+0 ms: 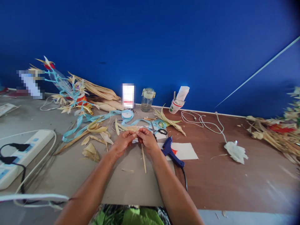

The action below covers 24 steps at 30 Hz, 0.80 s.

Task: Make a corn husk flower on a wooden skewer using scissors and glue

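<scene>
My left hand [122, 142] and my right hand [148, 139] meet over the middle of the table, fingertips pinched together. Between them they hold a narrow pale corn husk strip [143, 159], whose long end hangs down below my right hand. The part inside the fingers is mostly hidden. Just beyond my hands lie scissors [162, 131] with black handles and a light blue ribbon roll [127, 114]. To the right of my right hand, a blue glue gun [172, 152] rests across a white card [187, 151]. Dried corn husk pieces [91, 152] lie left of my left hand.
A white power strip [25, 156] with black plugs is at left. Behind stand a ribbon-wrapped husk decoration [67, 86], a lit phone screen [128, 95], a glass jar [147, 100] and a paper cup [175, 107]. A white cable [201, 121] and crumpled tissue [235, 152] lie right.
</scene>
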### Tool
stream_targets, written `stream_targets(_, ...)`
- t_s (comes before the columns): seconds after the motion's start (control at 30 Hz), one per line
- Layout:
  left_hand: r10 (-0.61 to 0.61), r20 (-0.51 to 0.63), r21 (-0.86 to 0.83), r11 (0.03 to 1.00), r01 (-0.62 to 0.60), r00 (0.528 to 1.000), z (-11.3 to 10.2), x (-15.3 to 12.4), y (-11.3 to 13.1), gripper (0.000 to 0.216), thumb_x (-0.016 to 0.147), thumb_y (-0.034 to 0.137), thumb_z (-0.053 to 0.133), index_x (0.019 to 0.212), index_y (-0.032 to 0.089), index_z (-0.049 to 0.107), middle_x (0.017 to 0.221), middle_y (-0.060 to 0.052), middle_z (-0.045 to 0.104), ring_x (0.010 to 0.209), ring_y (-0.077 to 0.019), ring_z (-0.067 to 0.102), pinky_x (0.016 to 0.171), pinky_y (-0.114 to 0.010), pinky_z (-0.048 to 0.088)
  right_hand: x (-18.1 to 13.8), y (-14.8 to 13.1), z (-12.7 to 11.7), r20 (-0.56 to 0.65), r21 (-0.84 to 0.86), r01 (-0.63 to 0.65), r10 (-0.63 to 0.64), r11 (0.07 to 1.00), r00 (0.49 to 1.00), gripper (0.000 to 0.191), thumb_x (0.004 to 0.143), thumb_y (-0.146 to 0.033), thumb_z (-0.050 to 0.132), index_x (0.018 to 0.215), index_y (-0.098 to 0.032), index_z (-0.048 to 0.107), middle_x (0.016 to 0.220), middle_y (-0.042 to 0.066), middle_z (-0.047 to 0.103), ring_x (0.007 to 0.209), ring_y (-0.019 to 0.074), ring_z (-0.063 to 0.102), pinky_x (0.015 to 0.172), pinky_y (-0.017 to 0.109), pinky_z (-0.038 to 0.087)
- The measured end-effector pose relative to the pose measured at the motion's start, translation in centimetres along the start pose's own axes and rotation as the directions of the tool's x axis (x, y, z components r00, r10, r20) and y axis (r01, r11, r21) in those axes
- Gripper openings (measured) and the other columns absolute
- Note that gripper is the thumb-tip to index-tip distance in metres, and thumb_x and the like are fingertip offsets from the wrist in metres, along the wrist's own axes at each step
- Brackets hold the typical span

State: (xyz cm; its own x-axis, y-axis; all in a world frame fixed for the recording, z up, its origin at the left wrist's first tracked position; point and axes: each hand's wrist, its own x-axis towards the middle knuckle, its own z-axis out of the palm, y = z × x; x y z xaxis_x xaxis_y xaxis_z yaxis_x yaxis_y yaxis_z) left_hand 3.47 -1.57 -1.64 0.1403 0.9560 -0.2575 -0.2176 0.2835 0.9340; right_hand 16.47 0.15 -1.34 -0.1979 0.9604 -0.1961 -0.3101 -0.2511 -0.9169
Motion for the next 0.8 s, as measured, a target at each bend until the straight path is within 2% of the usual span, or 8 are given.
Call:
stream_targets(0.23, 0.0, -0.019, 0.026, 1.0, 0.0, 1.0, -0.16, 0.24, -0.37, 0.03, 0.062, 0.039, 0.074, 0.069, 0.014, 0.058, 0.059, 0.003, 0.052, 0.048, -0.0052, 0.036, 0.047, -0.021, 0.024, 0.05, 0.16, -0.02, 0.006, 0.032, -0.021, 0.021, 0.999, 1.0, 0.017, 0.06, -0.027, 0.065, 0.061, -0.017, 0.05, 0.046, -0.009, 0.044, 0.039, 0.0038, 0.034, 0.043, 0.02, 0.021)
stream_targets(0.47, -0.016, 0.008, 0.072, 0.997, 0.015, 1.0, -0.27, 0.02, 0.05, 0.026, 0.061, 0.037, 0.074, 0.066, 0.015, 0.059, 0.055, 0.005, 0.046, 0.046, -0.0052, 0.035, 0.047, -0.022, 0.024, 0.3, 0.39, -0.4, -0.041, 0.077, -0.032, 0.035, 0.997, 0.999, 0.02, 0.061, -0.029, 0.066, 0.063, -0.018, 0.05, 0.045, -0.009, 0.043, 0.038, 0.004, 0.034, 0.041, 0.02, 0.021)
stream_targets(0.67, 0.039, -0.078, 0.138, 0.99, -0.028, 0.996, -0.6, 0.3, 0.15, 0.023, 0.06, 0.035, 0.071, 0.066, 0.015, 0.062, 0.055, 0.004, 0.048, 0.047, -0.0065, 0.036, 0.048, -0.023, 0.027, 0.51, 0.5, -0.34, -0.034, 0.09, 0.026, -0.023, 0.996, 0.999, 0.022, 0.062, -0.033, 0.066, 0.065, -0.019, 0.049, 0.047, -0.01, 0.042, 0.036, 0.0032, 0.029, 0.039, 0.02, 0.018)
stream_targets(0.8, 0.05, -0.105, 0.136, 0.99, -0.035, 0.993, -0.57, 0.38, 0.14, 0.024, 0.059, 0.035, 0.072, 0.068, 0.015, 0.063, 0.057, 0.003, 0.051, 0.049, -0.0069, 0.038, 0.049, -0.022, 0.028, 0.57, 0.6, -0.25, -0.046, -0.005, 0.056, -0.056, 0.998, 0.997, 0.021, 0.062, -0.032, 0.065, 0.065, -0.019, 0.049, 0.047, -0.01, 0.041, 0.038, 0.0044, 0.031, 0.04, 0.02, 0.021)
